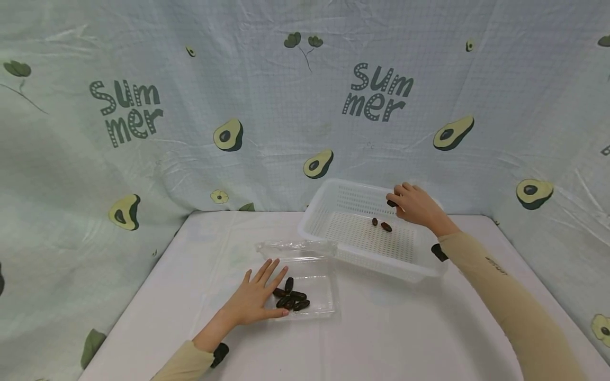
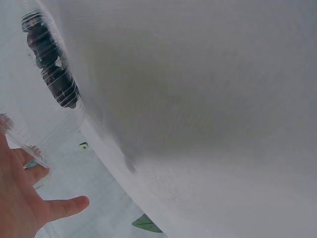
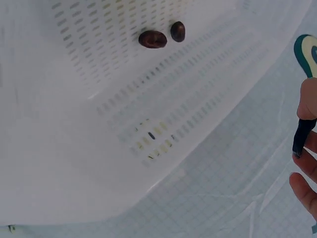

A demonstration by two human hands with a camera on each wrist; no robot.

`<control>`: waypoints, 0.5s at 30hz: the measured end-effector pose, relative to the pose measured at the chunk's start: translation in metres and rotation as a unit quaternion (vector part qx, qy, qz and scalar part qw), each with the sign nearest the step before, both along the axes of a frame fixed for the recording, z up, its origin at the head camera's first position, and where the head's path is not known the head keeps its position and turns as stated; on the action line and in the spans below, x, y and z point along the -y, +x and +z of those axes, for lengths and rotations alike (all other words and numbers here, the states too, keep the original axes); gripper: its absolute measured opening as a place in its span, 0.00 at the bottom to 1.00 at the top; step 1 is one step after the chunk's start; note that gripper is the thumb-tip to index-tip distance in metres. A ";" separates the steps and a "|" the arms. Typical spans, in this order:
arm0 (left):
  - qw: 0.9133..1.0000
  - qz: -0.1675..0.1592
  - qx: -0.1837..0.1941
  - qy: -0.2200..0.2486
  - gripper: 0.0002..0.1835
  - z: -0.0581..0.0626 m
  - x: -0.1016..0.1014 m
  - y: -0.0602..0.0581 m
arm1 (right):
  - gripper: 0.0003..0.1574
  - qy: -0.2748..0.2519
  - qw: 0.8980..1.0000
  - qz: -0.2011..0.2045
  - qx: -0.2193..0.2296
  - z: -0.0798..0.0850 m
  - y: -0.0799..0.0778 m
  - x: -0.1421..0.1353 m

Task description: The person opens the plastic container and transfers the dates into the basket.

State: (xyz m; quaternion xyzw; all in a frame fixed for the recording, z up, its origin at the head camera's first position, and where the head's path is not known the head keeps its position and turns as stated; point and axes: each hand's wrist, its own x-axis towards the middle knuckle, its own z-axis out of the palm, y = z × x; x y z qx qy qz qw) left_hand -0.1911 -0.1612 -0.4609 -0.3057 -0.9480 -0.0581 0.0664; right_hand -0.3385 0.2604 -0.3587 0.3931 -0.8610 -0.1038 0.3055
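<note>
- Your right hand [image 1: 415,205] pinched a dark date [image 3: 302,138] between thumb and fingers, above the far side of the white basket [image 1: 352,230].
- Your left hand [image 1: 252,299] was splayed at the left edge of the clear tray [image 1: 321,296], gripping nothing that showed; whether it pressed on the plastic was hard to tell.
- A heap of dates [image 1: 298,296] sat in the tray's left part; two loose dates [image 1: 386,227] lay on the basket floor.
- With your pinch so near the far rim, a careless release could have sent the date against the wall or over it.
- Thin and light-looking, the tray could have slid or tipped under a sideways push from your palm.
- The raised lid [image 1: 297,247] stood close to the basket's near rim, so a low sweep between them could have snagged it.
- The backdrop cloth [image 1: 267,95] left you little room behind the basket; the table [image 1: 190,280] gave more, left of the tray and before the basket.
</note>
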 end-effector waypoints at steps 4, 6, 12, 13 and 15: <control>1.000 0.000 0.000 0.001 0.48 0.000 0.000 0.000 | 0.13 -0.008 1.000 -0.016 0.012 -0.004 -0.009 0.001; 1.000 0.000 0.000 0.002 0.48 0.000 0.000 0.001 | 0.13 -0.011 1.000 -0.016 0.009 -0.005 -0.012 0.001; 1.000 0.001 0.004 0.002 0.48 0.000 0.000 0.000 | 0.12 -0.006 0.998 -0.050 0.025 -0.009 -0.020 0.002; 1.000 0.001 0.004 0.002 0.48 0.000 0.000 0.000 | 0.11 -0.003 0.998 -0.061 0.033 -0.010 -0.021 0.002; 1.000 0.001 0.003 0.003 0.48 0.000 0.000 0.000 | 0.11 0.004 0.996 -0.081 0.045 -0.011 -0.022 0.002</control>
